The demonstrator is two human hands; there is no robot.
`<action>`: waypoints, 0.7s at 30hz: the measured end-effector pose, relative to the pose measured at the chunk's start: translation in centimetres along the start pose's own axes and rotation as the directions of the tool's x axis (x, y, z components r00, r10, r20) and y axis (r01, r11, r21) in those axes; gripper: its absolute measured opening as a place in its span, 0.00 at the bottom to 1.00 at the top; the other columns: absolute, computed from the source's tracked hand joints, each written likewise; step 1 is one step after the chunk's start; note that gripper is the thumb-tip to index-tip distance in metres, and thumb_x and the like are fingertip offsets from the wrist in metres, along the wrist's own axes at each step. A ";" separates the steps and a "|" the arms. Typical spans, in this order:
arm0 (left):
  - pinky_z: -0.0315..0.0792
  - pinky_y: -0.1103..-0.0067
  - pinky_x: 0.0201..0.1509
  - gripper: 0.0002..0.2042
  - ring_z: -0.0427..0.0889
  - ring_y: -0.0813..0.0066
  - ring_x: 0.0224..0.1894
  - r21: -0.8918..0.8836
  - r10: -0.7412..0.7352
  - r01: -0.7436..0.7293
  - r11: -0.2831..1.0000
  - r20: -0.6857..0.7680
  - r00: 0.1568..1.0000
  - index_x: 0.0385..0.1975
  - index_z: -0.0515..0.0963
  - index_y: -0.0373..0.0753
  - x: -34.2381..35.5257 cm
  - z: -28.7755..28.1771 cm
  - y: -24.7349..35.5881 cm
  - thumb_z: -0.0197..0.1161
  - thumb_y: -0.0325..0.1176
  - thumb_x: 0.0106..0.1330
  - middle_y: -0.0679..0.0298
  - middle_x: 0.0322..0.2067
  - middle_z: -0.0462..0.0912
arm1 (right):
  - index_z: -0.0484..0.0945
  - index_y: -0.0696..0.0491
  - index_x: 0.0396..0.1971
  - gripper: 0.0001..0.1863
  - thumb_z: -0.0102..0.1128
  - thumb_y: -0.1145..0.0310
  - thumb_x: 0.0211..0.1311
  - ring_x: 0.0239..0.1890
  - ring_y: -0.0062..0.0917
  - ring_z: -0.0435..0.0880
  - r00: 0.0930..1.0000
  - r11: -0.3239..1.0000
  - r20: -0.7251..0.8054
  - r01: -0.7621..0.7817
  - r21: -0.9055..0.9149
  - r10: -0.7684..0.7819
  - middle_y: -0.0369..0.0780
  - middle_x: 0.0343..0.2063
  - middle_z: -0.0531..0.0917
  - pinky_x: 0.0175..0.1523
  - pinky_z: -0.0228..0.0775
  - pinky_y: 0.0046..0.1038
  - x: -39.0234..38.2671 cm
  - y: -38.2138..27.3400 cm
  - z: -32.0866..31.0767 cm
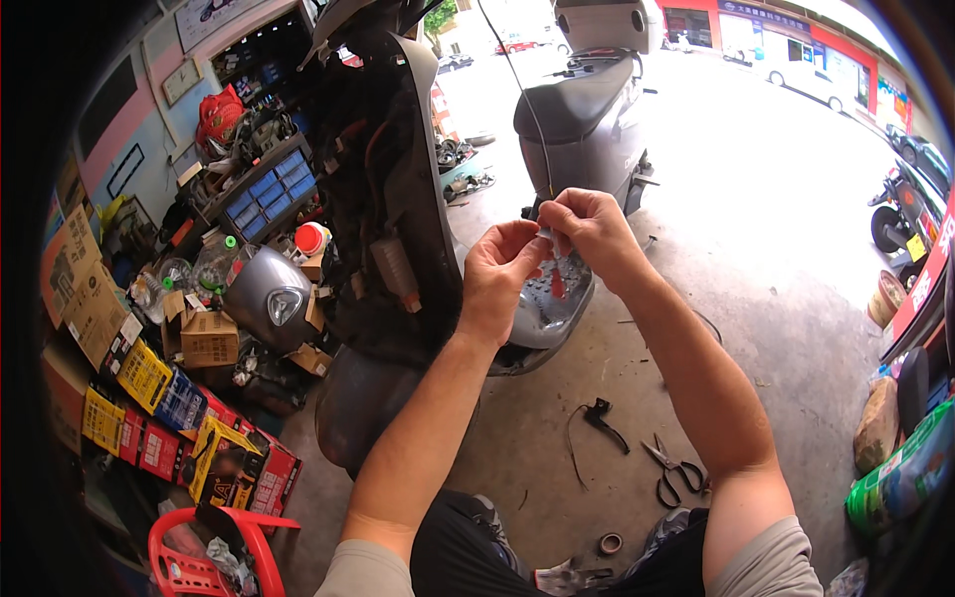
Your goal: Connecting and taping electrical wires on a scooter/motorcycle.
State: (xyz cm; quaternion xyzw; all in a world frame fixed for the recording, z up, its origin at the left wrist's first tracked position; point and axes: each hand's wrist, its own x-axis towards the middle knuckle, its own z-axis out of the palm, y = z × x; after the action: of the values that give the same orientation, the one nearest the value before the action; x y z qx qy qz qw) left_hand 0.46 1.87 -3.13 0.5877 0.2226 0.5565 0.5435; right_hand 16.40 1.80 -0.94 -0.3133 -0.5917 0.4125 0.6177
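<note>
In front of me, above the scooter's footboard [542, 328], both hands meet at the fingertips. My right hand [595, 227] pinches at the lower end of a thin dark cable [529, 109] that hangs down from above. My left hand [500, 279] is closed in a pinch right beside it; whatever lies between its fingers is too small and covered to name. Below the hands, the footboard carries small loose bits and a red object [557, 286]. The scooter's front [383, 179] stands opened to the left, with inner parts and wiring showing.
On the floor lie a black lever [605, 423] with a thin wire, scissors [676, 473] and a tape roll [610, 543]. Boxes [149, 398], a grey scooter cover [271, 294] and a red plastic chair [184, 567] crowd the left. Another scooter [582, 109] stands ahead.
</note>
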 end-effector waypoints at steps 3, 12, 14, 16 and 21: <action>0.72 0.87 0.32 0.08 0.81 0.82 0.31 -0.030 -0.025 0.024 0.999 -0.031 0.999 0.43 0.76 0.36 0.0 0.1 0.1 0.63 0.31 0.69 0.66 0.32 0.83 | 0.79 0.57 0.29 0.09 0.61 0.68 0.67 0.22 0.13 0.73 1.000 0.993 0.008 -0.004 -0.117 0.005 0.32 0.21 0.79 0.30 0.66 0.17 -0.3 -0.3 -0.1; 0.65 0.89 0.22 0.07 0.76 0.86 0.24 0.035 -0.131 0.133 0.991 -0.036 0.991 0.38 0.78 0.37 0.2 0.0 0.4 0.61 0.34 0.71 0.69 0.26 0.80 | 0.83 0.60 0.42 0.12 0.59 0.82 0.59 0.39 0.18 0.80 0.975 0.968 0.151 0.186 -0.167 -0.161 0.36 0.42 0.76 0.46 0.74 0.22 -0.3 1.0 -0.6; 0.64 0.89 0.22 0.07 0.75 0.86 0.24 0.024 -0.122 0.122 0.992 -0.005 0.993 0.38 0.78 0.37 0.3 -0.2 0.5 0.60 0.34 0.71 0.69 0.26 0.79 | 0.83 0.59 0.39 0.10 0.61 0.80 0.58 0.37 0.22 0.80 0.968 0.908 0.113 0.250 -0.338 -0.224 0.38 0.40 0.77 0.44 0.74 0.25 -0.5 0.4 -0.5; 0.64 0.89 0.22 0.08 0.75 0.86 0.23 0.014 -0.130 0.130 0.991 -0.001 0.991 0.39 0.78 0.36 0.4 -0.1 0.7 0.60 0.35 0.72 0.69 0.26 0.79 | 0.84 0.57 0.36 0.07 0.63 0.79 0.58 0.35 0.26 0.80 0.953 0.814 0.086 0.294 -0.501 -0.292 0.41 0.39 0.78 0.42 0.74 0.28 -0.7 0.2 -0.6; 0.68 0.88 0.24 0.09 0.76 0.85 0.24 0.149 -0.048 0.052 0.988 -0.027 0.998 0.38 0.78 0.36 0.6 0.5 1.3 0.60 0.36 0.72 0.68 0.26 0.79 | 0.82 0.58 0.31 0.05 0.66 0.72 0.57 0.34 0.35 0.82 0.952 0.685 0.057 0.257 -0.682 -0.300 0.44 0.35 0.79 0.41 0.73 0.31 -1.4 -0.7 -0.7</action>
State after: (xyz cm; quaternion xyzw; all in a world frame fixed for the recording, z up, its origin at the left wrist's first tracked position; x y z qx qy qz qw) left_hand 0.68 1.75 -1.68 0.6144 0.2846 0.5313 0.5091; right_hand 17.24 0.36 -1.05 -0.4362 -0.7235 0.0584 0.5319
